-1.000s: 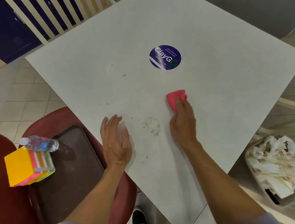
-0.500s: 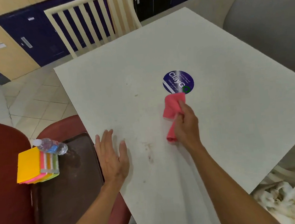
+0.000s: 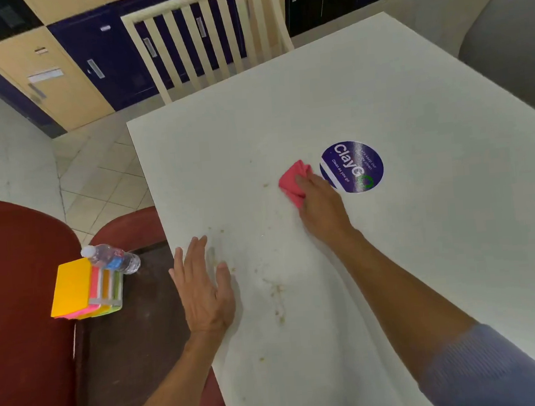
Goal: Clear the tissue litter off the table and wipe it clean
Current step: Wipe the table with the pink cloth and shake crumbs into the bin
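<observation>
- The right hand (image 3: 319,208) grips the bunched pink cloth (image 3: 294,181) and presses it on the table (image 3: 438,237), just beside the round sticker (image 3: 353,167); probably for wiping.
- The left hand (image 3: 202,291) lies flat with straight fingers near the table edge; it seems to steady the person.
- Brown crumbs (image 3: 276,293) lie between the hands; no tissue shows on the tabletop.

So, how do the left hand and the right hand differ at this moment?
The left hand lies flat with straight fingers and holds nothing; the right hand grips a pink cloth. The left hand is at the table's near left edge, beside brown crumbs; the right hand reaches further, next to the round blue sticker. Both touch the tabletop.
</observation>
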`<action>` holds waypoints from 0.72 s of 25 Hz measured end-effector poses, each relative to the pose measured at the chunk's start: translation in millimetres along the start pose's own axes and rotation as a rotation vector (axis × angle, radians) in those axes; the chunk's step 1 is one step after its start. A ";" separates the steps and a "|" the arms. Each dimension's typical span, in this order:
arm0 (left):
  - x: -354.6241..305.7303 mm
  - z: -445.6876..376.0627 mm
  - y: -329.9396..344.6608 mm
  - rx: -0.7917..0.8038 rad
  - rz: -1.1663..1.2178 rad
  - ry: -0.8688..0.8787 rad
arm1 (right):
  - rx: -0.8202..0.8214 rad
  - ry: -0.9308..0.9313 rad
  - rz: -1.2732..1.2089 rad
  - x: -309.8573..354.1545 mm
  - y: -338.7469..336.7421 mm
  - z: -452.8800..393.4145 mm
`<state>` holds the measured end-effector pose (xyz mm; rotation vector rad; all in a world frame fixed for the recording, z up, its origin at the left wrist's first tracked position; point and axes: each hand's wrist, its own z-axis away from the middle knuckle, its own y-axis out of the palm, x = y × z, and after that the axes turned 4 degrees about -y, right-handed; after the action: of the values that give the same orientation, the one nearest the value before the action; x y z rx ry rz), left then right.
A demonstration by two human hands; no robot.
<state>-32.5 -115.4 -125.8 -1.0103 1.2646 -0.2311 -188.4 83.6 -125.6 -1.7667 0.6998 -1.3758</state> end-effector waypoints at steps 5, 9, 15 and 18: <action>1.6 2.5 -0.3 -0.032 0.076 0.023 | 0.193 -0.335 -0.098 64.8 10.4 67.9; 0.7 3.9 -2.2 -0.061 0.169 0.003 | 0.287 -0.227 -0.445 60.8 -11.2 73.2; 2.2 3.2 -0.4 -0.078 0.174 0.009 | -0.263 0.265 -0.207 -10.8 -48.9 -33.2; 3.0 1.4 0.5 -0.090 0.180 0.007 | -0.140 0.306 0.084 -29.7 -27.5 -65.5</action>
<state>-30.4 -116.4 -128.2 -0.9653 1.3731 -0.0390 -260.4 106.7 -111.1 -1.6262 1.0456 -1.5893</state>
